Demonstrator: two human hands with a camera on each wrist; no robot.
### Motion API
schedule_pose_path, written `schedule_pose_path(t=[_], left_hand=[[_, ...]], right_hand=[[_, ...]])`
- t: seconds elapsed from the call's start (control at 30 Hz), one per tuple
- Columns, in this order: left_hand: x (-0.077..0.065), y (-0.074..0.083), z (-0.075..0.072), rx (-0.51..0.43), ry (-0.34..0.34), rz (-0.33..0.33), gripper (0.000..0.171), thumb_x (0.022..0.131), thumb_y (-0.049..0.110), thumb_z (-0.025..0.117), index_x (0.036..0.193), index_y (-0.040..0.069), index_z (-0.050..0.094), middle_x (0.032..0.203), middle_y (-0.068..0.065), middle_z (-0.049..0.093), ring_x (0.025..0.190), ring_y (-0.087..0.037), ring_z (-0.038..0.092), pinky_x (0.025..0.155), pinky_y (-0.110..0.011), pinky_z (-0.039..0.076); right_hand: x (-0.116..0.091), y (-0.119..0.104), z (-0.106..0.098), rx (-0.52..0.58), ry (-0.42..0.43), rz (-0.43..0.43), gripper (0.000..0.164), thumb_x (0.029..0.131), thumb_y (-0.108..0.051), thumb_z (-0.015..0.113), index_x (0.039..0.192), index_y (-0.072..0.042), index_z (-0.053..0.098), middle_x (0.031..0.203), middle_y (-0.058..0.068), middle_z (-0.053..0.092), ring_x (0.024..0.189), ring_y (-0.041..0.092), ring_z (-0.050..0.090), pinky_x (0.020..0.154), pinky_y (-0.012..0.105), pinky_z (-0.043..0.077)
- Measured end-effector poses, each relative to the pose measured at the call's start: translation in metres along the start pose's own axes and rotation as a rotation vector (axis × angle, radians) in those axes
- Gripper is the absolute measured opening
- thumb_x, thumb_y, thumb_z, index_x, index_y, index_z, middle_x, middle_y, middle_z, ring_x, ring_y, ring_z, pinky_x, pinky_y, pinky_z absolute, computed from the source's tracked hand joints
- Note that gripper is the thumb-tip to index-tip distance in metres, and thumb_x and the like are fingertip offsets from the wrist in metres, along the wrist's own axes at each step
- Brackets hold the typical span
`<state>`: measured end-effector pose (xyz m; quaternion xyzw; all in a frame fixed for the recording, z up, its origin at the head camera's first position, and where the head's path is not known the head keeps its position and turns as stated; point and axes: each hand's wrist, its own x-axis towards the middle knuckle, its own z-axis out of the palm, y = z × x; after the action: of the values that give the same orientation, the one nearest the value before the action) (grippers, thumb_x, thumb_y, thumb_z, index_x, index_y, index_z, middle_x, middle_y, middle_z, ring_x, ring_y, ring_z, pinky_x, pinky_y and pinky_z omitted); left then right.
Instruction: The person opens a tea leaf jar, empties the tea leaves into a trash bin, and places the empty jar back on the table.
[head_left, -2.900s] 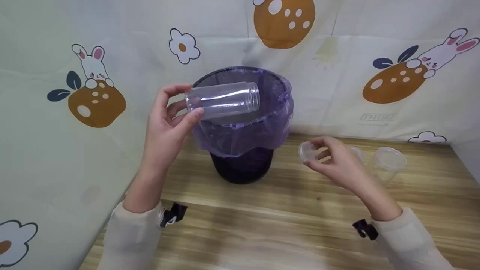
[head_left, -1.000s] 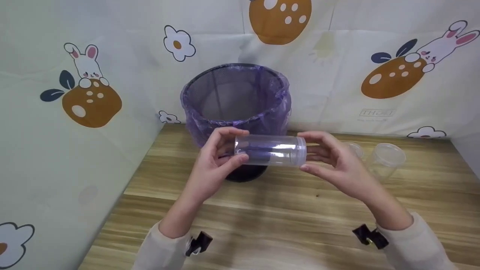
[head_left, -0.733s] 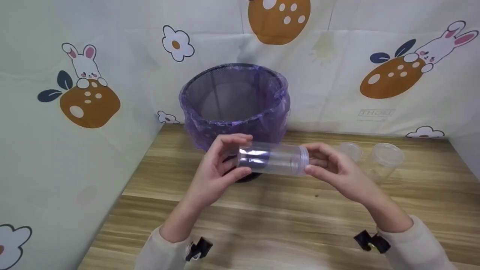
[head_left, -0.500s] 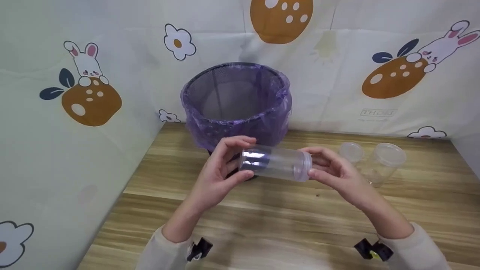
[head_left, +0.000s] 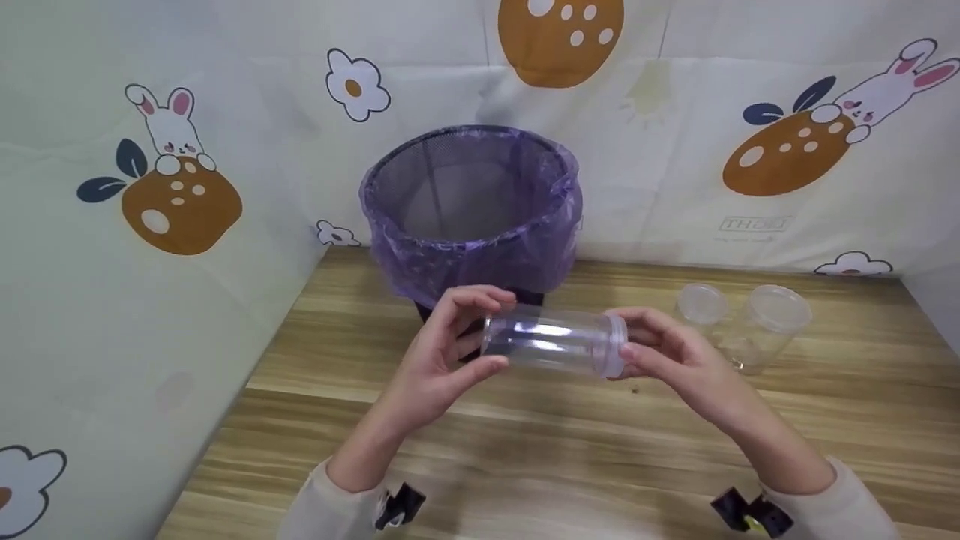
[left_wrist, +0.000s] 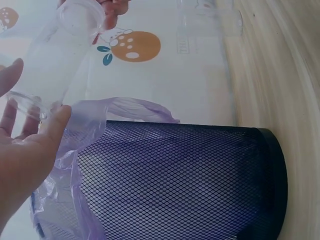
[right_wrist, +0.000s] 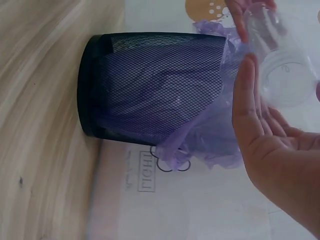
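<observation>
A clear plastic jar [head_left: 555, 343] lies sideways in the air in front of the bin, its lid [head_left: 616, 346] on the right end. My left hand [head_left: 435, 360] grips the jar's base, thumb below and fingers above. At the other end my right hand [head_left: 686, 364] holds the lid between thumb and fingers. Through the clear wall the jar looks empty. In the right wrist view the lid [right_wrist: 287, 75] faces the right palm, and the left wrist view shows the left fingers [left_wrist: 55, 125] at the base.
A black mesh bin [head_left: 484, 244] with a purple liner stands at the back of the wooden table [head_left: 570, 465]. Two clear lidded jars, a smaller one [head_left: 702, 304] and a taller one [head_left: 776, 319], stand to the right. A patterned sheet [head_left: 450, 45] hangs behind.
The left hand has brought the jar from over the bin down and right, and the lid in the right hand has met its mouth. Both hands have since lowered slightly toward me.
</observation>
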<state>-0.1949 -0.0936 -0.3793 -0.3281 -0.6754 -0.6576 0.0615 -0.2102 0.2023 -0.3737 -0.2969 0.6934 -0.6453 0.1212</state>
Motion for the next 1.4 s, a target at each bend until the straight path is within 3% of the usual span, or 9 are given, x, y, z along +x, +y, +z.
schedule_pose_path(t=[0.23, 0.5, 0.63, 0.83, 1.0, 1.13, 1.2, 1.33, 1.4], left_hand=[[-0.0017, -0.0041, -0.0006, -0.092, 0.036, -0.037, 0.048, 0.088, -0.003, 0.070, 0.127, -0.006, 0.041, 0.139, -0.013, 0.050, 0.129, -0.021, 0.055, 0.101, -0.034, 0.055], [-0.0014, -0.0047, -0.0024, -0.150, 0.083, -0.117, 0.047, 0.091, -0.003, 0.066, 0.130, -0.006, 0.040, 0.138, -0.014, 0.051, 0.123, -0.029, 0.057, 0.090, -0.032, 0.059], [-0.0018, -0.0040, -0.0021, -0.151, 0.090, -0.124, 0.049, 0.089, -0.003, 0.067, 0.130, -0.007, 0.040, 0.137, -0.014, 0.051, 0.123, -0.030, 0.056, 0.091, -0.033, 0.059], [-0.0020, -0.0048, 0.0014, -0.134, 0.082, -0.095, 0.050, 0.089, -0.002, 0.070, 0.129, -0.008, 0.040, 0.136, -0.015, 0.052, 0.123, -0.018, 0.059, 0.097, -0.033, 0.057], [-0.0041, -0.0065, 0.0042, -0.088, 0.067, -0.026, 0.050, 0.086, -0.002, 0.072, 0.125, -0.007, 0.042, 0.138, -0.018, 0.050, 0.130, -0.022, 0.055, 0.101, -0.033, 0.054], [-0.0051, -0.0071, 0.0046, -0.049, 0.029, 0.067, 0.047, 0.086, -0.003, 0.072, 0.122, -0.008, 0.043, 0.138, -0.018, 0.049, 0.134, -0.025, 0.051, 0.108, -0.034, 0.049], [-0.0051, -0.0073, 0.0039, -0.049, 0.019, 0.097, 0.046, 0.086, -0.003, 0.072, 0.121, -0.009, 0.043, 0.138, -0.015, 0.049, 0.135, -0.024, 0.050, 0.110, -0.034, 0.048], [-0.0055, -0.0073, 0.0022, -0.081, 0.029, 0.105, 0.046, 0.086, -0.005, 0.071, 0.121, -0.010, 0.041, 0.138, -0.009, 0.051, 0.135, -0.023, 0.050, 0.112, -0.035, 0.046], [-0.0067, -0.0079, 0.0016, -0.097, 0.035, 0.101, 0.047, 0.086, -0.007, 0.070, 0.121, -0.011, 0.040, 0.138, -0.007, 0.051, 0.136, -0.023, 0.050, 0.112, -0.035, 0.046]], right_hand=[[-0.0023, -0.0042, 0.0081, -0.110, 0.086, -0.167, 0.052, 0.087, 0.012, 0.066, 0.137, 0.005, 0.051, 0.135, 0.002, 0.060, 0.116, 0.012, 0.062, 0.089, 0.024, 0.058], [-0.0049, -0.0065, 0.0081, -0.163, 0.144, -0.299, 0.060, 0.079, 0.021, 0.069, 0.135, 0.006, 0.053, 0.142, 0.011, 0.058, 0.130, 0.013, 0.056, 0.099, 0.023, 0.054], [-0.0042, -0.0070, 0.0076, -0.169, 0.129, -0.314, 0.061, 0.079, 0.022, 0.069, 0.135, 0.006, 0.052, 0.142, 0.010, 0.057, 0.130, 0.012, 0.056, 0.102, 0.022, 0.052], [-0.0035, -0.0058, 0.0094, -0.246, 0.121, -0.333, 0.062, 0.079, 0.020, 0.069, 0.137, 0.005, 0.053, 0.143, 0.010, 0.058, 0.131, 0.009, 0.055, 0.102, 0.021, 0.051], [-0.0034, -0.0021, 0.0094, -0.261, 0.112, -0.256, 0.056, 0.087, 0.012, 0.067, 0.140, 0.001, 0.053, 0.138, 0.002, 0.062, 0.120, 0.010, 0.063, 0.094, 0.024, 0.056], [-0.0042, 0.0012, 0.0075, -0.094, 0.037, -0.123, 0.044, 0.100, 0.005, 0.051, 0.143, 0.006, 0.045, 0.126, -0.007, 0.067, 0.108, 0.012, 0.069, 0.086, 0.028, 0.060], [-0.0052, 0.0022, 0.0069, -0.044, 0.001, -0.089, 0.044, 0.102, 0.004, 0.046, 0.145, 0.007, 0.040, 0.125, -0.007, 0.068, 0.109, 0.013, 0.069, 0.087, 0.030, 0.060], [-0.0066, 0.0025, 0.0086, -0.073, 0.006, -0.075, 0.052, 0.096, 0.004, 0.058, 0.144, 0.004, 0.038, 0.124, -0.004, 0.068, 0.112, 0.013, 0.068, 0.089, 0.030, 0.060], [-0.0071, 0.0021, 0.0099, -0.096, 0.028, -0.061, 0.047, 0.095, 0.004, 0.060, 0.139, 0.007, 0.042, 0.120, -0.006, 0.070, 0.108, 0.013, 0.069, 0.087, 0.029, 0.060]])
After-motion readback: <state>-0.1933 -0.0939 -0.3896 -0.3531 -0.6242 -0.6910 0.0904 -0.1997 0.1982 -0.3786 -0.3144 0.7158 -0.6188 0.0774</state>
